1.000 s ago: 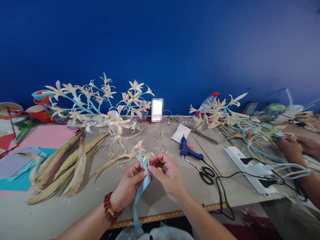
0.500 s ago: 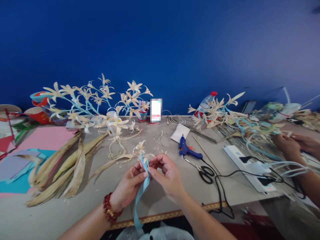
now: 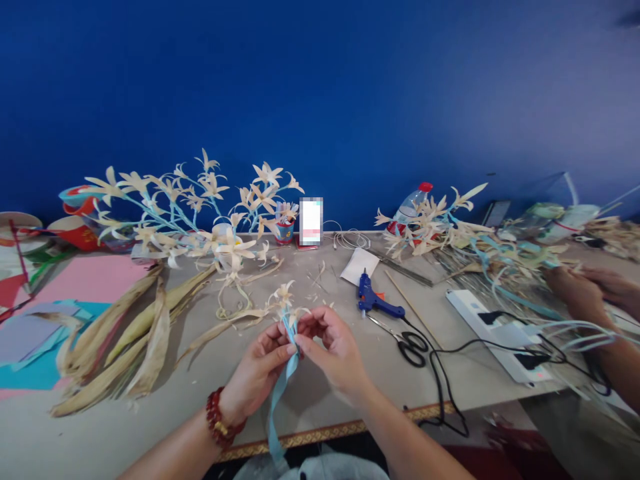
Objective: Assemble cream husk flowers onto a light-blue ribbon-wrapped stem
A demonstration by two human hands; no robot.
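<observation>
Near the table's front edge, my left hand [image 3: 265, 357] pinches the blue-wrapped stems of a small cream husk flower sprig [image 3: 283, 298]. My right hand [image 3: 333, 350] is closed at the same stems, thumb and fingers on the blue tape [image 3: 277, 407] where it meets them. The loose length of tape hangs down from the fingers toward my lap. The sprig's petals point up and away from me, just beyond my fingertips. How the tape goes round behind the stems is hidden by my fingers.
Dried corn husks [image 3: 120, 347] and coloured paper [image 3: 95, 277] lie left; finished flower branches [image 3: 195, 207] stand behind. To the right are a blue glue gun [image 3: 375, 297], scissors [image 3: 407, 343], a power strip [image 3: 495, 337] and black cable. A co-worker's hands [image 3: 580, 290] work at far right.
My hands and the sprig stay almost still, both hands closed on the stems and tape. The co-worker's hands have shifted slightly at the far right.
</observation>
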